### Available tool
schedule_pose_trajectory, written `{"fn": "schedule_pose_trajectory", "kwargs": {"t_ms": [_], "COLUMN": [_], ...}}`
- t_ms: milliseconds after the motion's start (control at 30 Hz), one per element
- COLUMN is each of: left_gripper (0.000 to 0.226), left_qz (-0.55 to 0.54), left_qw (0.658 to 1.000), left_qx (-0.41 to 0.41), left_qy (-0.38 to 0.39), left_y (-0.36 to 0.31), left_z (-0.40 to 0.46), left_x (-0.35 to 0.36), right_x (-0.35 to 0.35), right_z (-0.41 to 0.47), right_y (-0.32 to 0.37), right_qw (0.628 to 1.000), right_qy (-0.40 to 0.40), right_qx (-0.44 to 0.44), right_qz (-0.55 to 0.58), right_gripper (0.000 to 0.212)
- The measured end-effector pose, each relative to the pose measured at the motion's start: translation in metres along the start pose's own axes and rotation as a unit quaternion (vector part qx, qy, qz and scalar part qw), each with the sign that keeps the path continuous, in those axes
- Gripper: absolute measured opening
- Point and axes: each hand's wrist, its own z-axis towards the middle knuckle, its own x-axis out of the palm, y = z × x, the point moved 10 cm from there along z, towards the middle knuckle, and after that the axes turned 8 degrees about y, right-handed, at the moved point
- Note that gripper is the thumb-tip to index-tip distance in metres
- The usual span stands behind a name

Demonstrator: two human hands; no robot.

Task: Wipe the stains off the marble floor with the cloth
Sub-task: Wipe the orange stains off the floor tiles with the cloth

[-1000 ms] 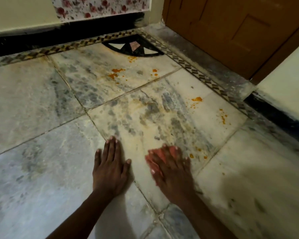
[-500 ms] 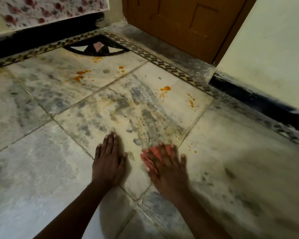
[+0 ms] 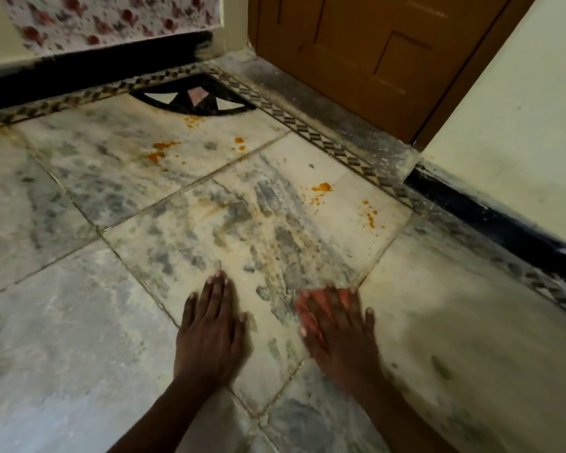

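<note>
My right hand lies flat on a small red-orange cloth, pressing it onto the marble floor; only the cloth's edges peek out around the fingers. My left hand rests palm down on the floor beside it, fingers spread, holding nothing. Orange stains sit farther ahead: a blob and drips near the patterned border, smears and dots on the far tile. A faint yellowish smear spreads over the tile just ahead of my hands.
A brown wooden door stands at the far right behind a grey threshold. A cream wall with black skirting runs along the right. A chequered border strip and a black fan inlay mark the corner. A floral panel hangs on the far wall.
My right hand has slid the cloth to the right across the tile, and the orange specks that lay beside it are gone. The left hand stays planted. The view has shifted.
</note>
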Motion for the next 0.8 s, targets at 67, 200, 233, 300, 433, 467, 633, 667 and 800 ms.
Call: {"fn": "schedule_pose_trajectory", "kwargs": {"t_ms": [67,200,233,300,433,467,633,667,800], "left_gripper": [0.074,0.074,0.074,0.075,0.078,0.078,0.075,0.074,0.074], "left_qz": [0.007,0.000,0.002,0.008,0.011,0.010,-0.001,-0.006,-0.022], "left_qw": [1.000,1.000,1.000,1.000,1.000,1.000,1.000,1.000,0.999], "left_qx": [0.007,-0.001,0.001,0.002,-0.001,0.000,-0.012,-0.016,-0.018], "left_qy": [-0.006,-0.016,-0.019,-0.022,-0.013,-0.015,-0.022,-0.024,-0.037], "left_y": [-0.002,-0.006,-0.009,-0.007,-0.004,-0.004,0.000,0.002,-0.003], "left_z": [0.000,-0.001,-0.001,-0.002,0.000,0.001,0.002,0.004,0.004], "left_x": [0.000,-0.001,-0.001,-0.002,-0.002,-0.004,-0.009,-0.009,-0.011], "right_x": [0.003,-0.012,-0.019,-0.022,-0.013,-0.009,-0.018,-0.024,-0.029], "right_z": [-0.022,0.019,0.028,0.037,0.028,0.010,0.019,0.037,0.081], "right_y": [-0.015,-0.110,-0.138,-0.139,-0.011,0.014,-0.045,-0.070,-0.077], "right_qw": [0.994,0.997,0.985,0.946,0.997,0.999,0.999,0.997,0.936], "right_qy": [0.055,0.066,0.046,0.004,-0.003,-0.002,-0.001,-0.011,0.000], "right_qx": [-0.089,0.038,0.151,0.287,0.058,-0.029,-0.021,0.079,0.311], "right_qz": [-0.036,-0.010,0.073,0.153,0.044,0.020,-0.035,0.002,0.163], "right_gripper": [0.061,0.057,0.060,0.062,0.062,0.060,0.053,0.056,0.065]}}
